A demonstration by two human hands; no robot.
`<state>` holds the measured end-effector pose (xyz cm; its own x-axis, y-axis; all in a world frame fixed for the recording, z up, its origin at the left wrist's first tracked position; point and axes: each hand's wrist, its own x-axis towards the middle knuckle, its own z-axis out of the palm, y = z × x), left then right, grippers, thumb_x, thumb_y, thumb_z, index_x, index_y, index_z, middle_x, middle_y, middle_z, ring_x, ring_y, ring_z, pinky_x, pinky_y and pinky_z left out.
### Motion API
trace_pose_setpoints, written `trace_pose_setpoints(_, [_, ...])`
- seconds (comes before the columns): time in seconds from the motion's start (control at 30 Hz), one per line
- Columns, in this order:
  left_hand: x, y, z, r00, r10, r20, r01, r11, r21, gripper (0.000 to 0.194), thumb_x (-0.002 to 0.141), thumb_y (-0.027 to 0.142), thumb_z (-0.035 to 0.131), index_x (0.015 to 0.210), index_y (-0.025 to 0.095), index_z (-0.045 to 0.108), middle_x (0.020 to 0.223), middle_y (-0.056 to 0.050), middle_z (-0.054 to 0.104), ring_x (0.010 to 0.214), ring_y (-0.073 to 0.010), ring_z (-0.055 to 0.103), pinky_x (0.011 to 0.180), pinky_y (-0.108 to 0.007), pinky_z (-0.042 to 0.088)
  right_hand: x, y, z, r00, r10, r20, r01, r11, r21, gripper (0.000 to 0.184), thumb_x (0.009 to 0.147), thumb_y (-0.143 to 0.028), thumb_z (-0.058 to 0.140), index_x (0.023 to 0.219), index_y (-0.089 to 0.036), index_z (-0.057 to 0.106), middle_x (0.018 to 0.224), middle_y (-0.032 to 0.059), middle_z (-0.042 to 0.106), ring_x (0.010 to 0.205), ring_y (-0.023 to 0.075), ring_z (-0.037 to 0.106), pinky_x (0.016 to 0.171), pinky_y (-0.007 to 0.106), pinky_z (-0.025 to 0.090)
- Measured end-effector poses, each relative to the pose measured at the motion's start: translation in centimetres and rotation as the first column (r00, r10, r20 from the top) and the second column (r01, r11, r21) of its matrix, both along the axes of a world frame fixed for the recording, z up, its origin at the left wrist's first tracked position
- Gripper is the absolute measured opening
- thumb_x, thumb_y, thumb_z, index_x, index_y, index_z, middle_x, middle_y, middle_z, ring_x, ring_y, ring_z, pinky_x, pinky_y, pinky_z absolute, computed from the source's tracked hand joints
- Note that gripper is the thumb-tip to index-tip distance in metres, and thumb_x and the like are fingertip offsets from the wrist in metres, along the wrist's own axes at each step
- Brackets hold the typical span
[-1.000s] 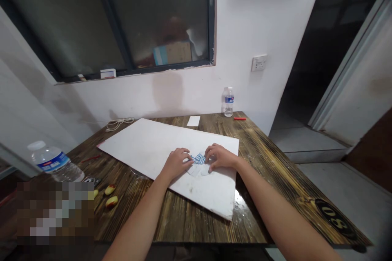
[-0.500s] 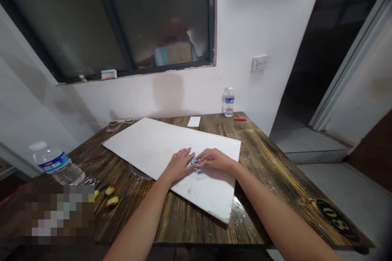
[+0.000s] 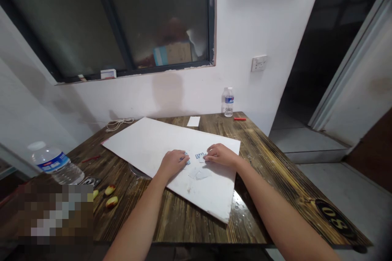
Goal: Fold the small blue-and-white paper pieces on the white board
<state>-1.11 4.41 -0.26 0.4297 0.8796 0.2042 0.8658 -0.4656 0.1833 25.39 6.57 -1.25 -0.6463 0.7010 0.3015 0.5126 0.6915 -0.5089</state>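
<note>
A large white board lies at a slant on the wooden table. On it, my left hand is closed with curled fingers on a small blue-and-white printed piece, partly hidden by the hand. To its right, my right hand pinches the edge of another small blue-printed piece, flat against the board. A gap separates the two pieces. Just nearer to me lie two pale, thin scraps, plain on top. Whether the pieces are paper or plastic film I cannot tell.
A large water bottle stands on the left, near some bitten or cut fruit pieces. At the back are a white cable, a white card, a small bottle and a red pen-like stick. A blurred patch covers the lower left.
My hands have moved apart, left hand leftward and right hand slightly rightward. The blue-printed material between them now shows as two separate pieces, and the pale scraps are uncovered.
</note>
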Motion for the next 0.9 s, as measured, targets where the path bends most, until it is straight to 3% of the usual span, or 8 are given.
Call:
trace_pose_setpoints(0.2, [0.6,-0.1,-0.9,0.990,-0.143,0.013,0.143,0.974,-0.175,0.058,0.091,0.053,0.043,0.140,0.023,0.044,0.151,-0.011,0.033,0.142,-0.0256,0.026,0.114,-0.046,0.020,-0.8,-0.5,0.0,0.972,0.224,-0.073,-0.234,0.952,-0.196,0.024,0.085,-0.045,0.059,0.094,-0.031,0.076,0.109,0.0015,0.072,0.126,0.0265,0.049,0.101,0.038,0.035])
trace_pose_setpoints(0.3, [1.2,-0.7,-0.5,0.957,-0.283,0.069,0.291,0.921,-0.261,0.060,0.092,0.055,0.039,0.146,0.029,0.032,0.154,-0.008,0.027,0.144,-0.0242,0.019,0.116,-0.049,0.010,-1.4,-0.6,-0.2,0.955,0.219,-0.198,-0.262,0.939,-0.225,0.027,0.084,-0.046,0.059,0.094,-0.028,0.076,0.111,0.0026,0.071,0.115,0.0245,0.058,0.096,0.034,0.042])
trace_pose_setpoints(0.37, [1.5,-1.0,-0.1,0.926,-0.361,0.114,0.378,0.879,-0.292,0.060,0.092,0.055,0.040,0.147,0.033,0.029,0.154,-0.005,0.027,0.144,-0.0235,0.019,0.116,-0.049,0.006,-1.6,-0.5,-0.3,0.955,0.080,-0.285,-0.145,0.966,-0.215,0.030,0.085,-0.045,0.057,0.090,-0.023,0.077,0.101,0.0049,0.073,0.098,0.0219,0.065,0.086,0.031,0.046])
trace_pose_setpoints(0.47, [1.7,-1.3,0.3,0.901,-0.411,0.136,0.433,0.845,-0.314,0.063,0.088,0.058,0.047,0.145,0.035,0.032,0.154,-0.004,0.028,0.144,-0.0256,0.019,0.116,-0.051,0.005,-1.3,0.0,-0.7,0.940,-0.195,-0.279,0.152,0.974,-0.168,0.031,0.088,-0.041,0.054,0.083,-0.020,0.077,0.085,0.0061,0.073,0.083,0.0200,0.065,0.079,0.031,0.046])
trace_pose_setpoints(0.53, [1.9,-1.3,0.4,0.890,-0.438,0.123,0.454,0.834,-0.313,0.064,0.083,0.059,0.054,0.141,0.036,0.040,0.155,-0.003,0.027,0.144,-0.0284,0.018,0.116,-0.053,0.005,-1.0,0.3,-1.0,0.942,-0.260,-0.212,0.246,0.965,-0.092,0.029,0.088,-0.038,0.054,0.082,-0.021,0.076,0.086,0.0057,0.073,0.085,0.0205,0.062,0.081,0.032,0.044])
trace_pose_setpoints(0.7, [1.9,-1.3,0.3,0.888,-0.456,0.055,0.455,0.861,-0.228,0.050,0.076,0.055,0.066,0.123,0.040,0.060,0.155,0.001,0.028,0.144,-0.0312,0.016,0.113,-0.056,0.013,-0.5,0.7,-1.4,0.987,-0.145,-0.068,0.148,0.988,0.034,0.028,0.089,-0.038,0.056,0.075,-0.024,0.076,0.097,0.0039,0.072,0.094,0.0211,0.054,0.088,0.035,0.040])
trace_pose_setpoints(0.8, [1.5,-1.0,-0.1,0.923,-0.383,0.026,0.383,0.916,-0.122,0.035,0.081,0.045,0.065,0.115,0.038,0.065,0.152,0.000,0.033,0.143,-0.0299,0.022,0.112,-0.054,0.018,-0.2,0.6,-1.3,0.994,-0.095,-0.059,0.096,0.995,0.015,0.031,0.089,-0.039,0.056,0.072,-0.024,0.076,0.095,0.0042,0.071,0.092,0.0204,0.053,0.085,0.033,0.041])
trace_pose_setpoints(0.9, [1.2,-0.5,-0.4,0.967,-0.255,0.022,0.255,0.967,-0.003,0.033,0.082,0.037,0.065,0.115,0.034,0.066,0.148,-0.004,0.042,0.137,-0.0291,0.033,0.109,-0.050,0.027,0.1,0.5,-1.1,0.998,-0.013,-0.058,0.011,1.000,-0.023,0.025,0.087,-0.039,0.060,0.075,-0.024,0.076,0.094,0.0039,0.070,0.091,0.0198,0.052,0.083,0.031,0.041])
